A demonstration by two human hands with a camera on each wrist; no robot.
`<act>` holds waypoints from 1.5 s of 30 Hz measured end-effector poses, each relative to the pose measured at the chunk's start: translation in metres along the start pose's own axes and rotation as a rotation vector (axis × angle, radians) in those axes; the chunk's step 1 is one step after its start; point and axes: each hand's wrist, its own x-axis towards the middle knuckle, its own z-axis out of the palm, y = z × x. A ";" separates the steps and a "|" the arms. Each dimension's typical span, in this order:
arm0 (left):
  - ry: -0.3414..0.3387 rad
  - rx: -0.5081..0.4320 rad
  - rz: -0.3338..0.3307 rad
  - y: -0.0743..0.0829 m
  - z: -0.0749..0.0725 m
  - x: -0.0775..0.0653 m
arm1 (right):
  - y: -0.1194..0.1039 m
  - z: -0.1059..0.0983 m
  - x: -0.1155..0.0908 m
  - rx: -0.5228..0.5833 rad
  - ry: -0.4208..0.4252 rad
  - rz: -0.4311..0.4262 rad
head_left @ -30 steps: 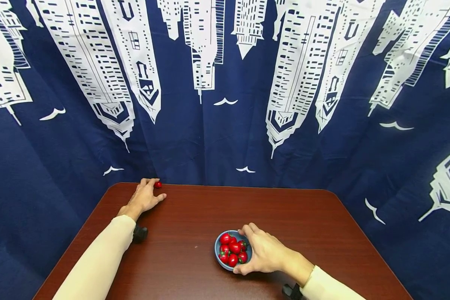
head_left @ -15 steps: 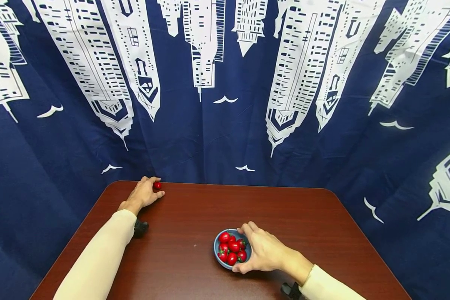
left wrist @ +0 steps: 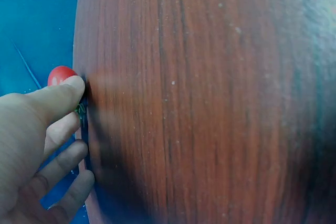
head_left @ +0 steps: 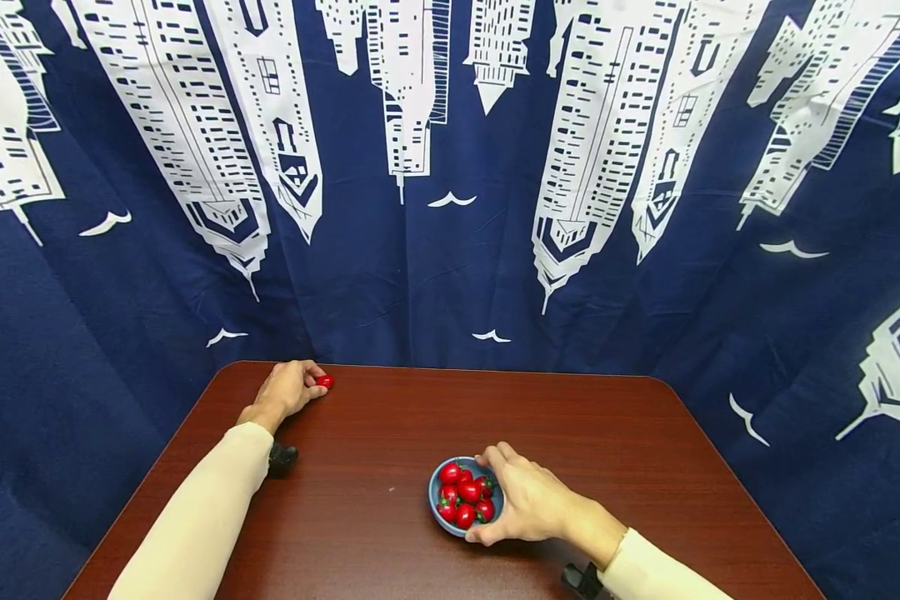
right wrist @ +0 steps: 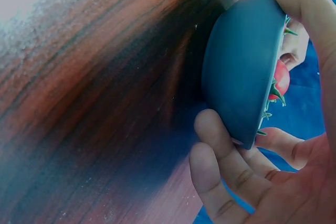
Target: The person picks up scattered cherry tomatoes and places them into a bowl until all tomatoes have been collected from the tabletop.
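Near the far left corner of the table, my left hand pinches a small red cherry tomato between thumb and fingers. The left wrist view shows this tomato partly behind the thumb, with a bit of green stem below it. My right hand grips a round blue bowl on its right side, thumb and fingers spread across the rim. Several red cherry tomatoes with green stems lie in the bowl. From the right wrist view, the bowl's outer wall hides most of what it holds.
The brown wooden table has rounded far corners. A dark blue cloth printed with white buildings and birds hangs behind its far edge. Dark wrist devices sit under both forearms, the left one close over the tabletop.
My left fingers have closed on the cherry tomato at the far edge and brought it slightly right and nearer. The right hand and bowl have stayed in place.
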 end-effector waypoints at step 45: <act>0.125 -0.053 0.214 0.060 -0.002 -0.048 | 0.004 0.002 0.000 -0.012 0.022 -0.017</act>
